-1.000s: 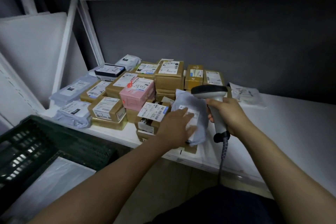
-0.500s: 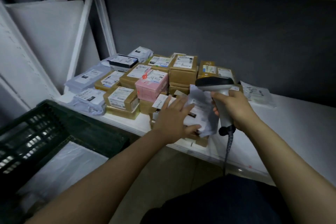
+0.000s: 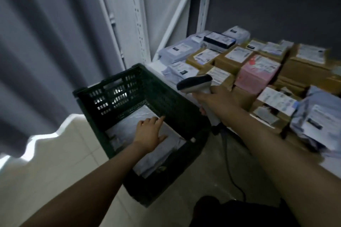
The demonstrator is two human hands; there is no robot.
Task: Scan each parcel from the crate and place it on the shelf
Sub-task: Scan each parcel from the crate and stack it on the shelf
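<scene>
Reaching into the crate [image 3: 166, 97], the left hand [image 3: 150, 132] lies spread on a pale parcel [image 3: 129, 121]; the right hand [image 3: 212, 97] grips the scanner [image 3: 195, 83]. Many parcels [image 3: 238, 57] fill the shelf [image 3: 156, 65]; seemingly few remain crated.

White shipping labels [image 3: 239, 55] cover the parcels [image 3: 304, 68] stacked on the shelf [image 3: 330, 168], their print and barcodes too blurred to read.

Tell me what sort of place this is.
Probably a parcel depot or stockroom: a white metal shelf stacked with labelled parcels, a barcode scanner gripped in the right hand, and a dark crate where the left hand rests on a grey mailer.
</scene>
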